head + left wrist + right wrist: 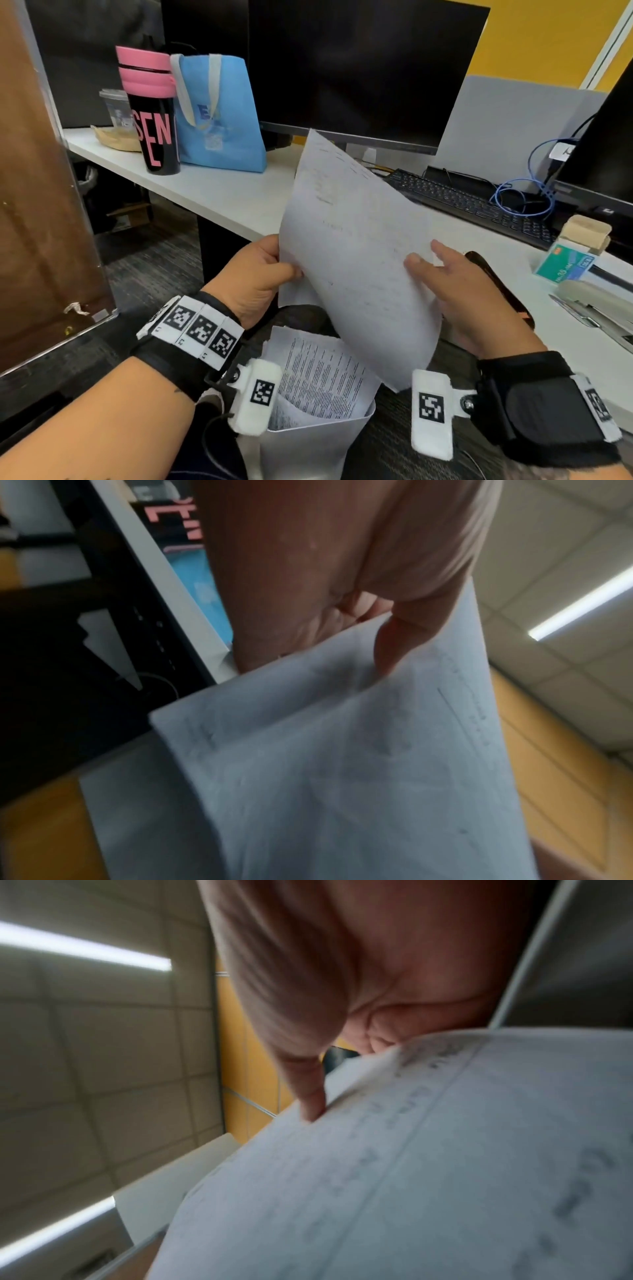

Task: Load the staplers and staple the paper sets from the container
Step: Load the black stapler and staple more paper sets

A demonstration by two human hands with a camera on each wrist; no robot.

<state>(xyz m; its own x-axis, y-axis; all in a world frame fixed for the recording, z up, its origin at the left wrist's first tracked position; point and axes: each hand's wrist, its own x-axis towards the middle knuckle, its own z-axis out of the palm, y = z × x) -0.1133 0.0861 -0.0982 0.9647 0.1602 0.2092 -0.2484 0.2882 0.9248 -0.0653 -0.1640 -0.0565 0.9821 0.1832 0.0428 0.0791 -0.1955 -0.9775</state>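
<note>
The paper set occupies the centre of the head view, raised on a slant above the container, which sits at the lower centre with more printed sheets standing in it.

**Hand state**
- The left hand pinches the set's left edge: thumb on the near face, fingers curled behind. The left wrist view confirms the thumb pressing on the sheet.
- The right hand takes the right edge. Its fingers lie fairly straight across the near face; the right wrist view shows the thumb pressed to the paper from the other side. This is a light pinch.

**Handling properties (judged)**
- Light. A few thin sheets; weight is no concern.
- Limp. The set bows between the two grips and the free upper corner curls. Support on two edges keeps it flat.
- Slippery between sheets. Loose pages may slide out of register; square the edges against the desk before stapling.
- Creases and tears easily. Avoid a hard squeeze.

**Where to hold**
- Grip near the corner that takes the staple, thumb on top, fingers beneath, leaving that corner clear.

The stapler lies at the right edge of the frame, with the staple box just beyond it.
</note>
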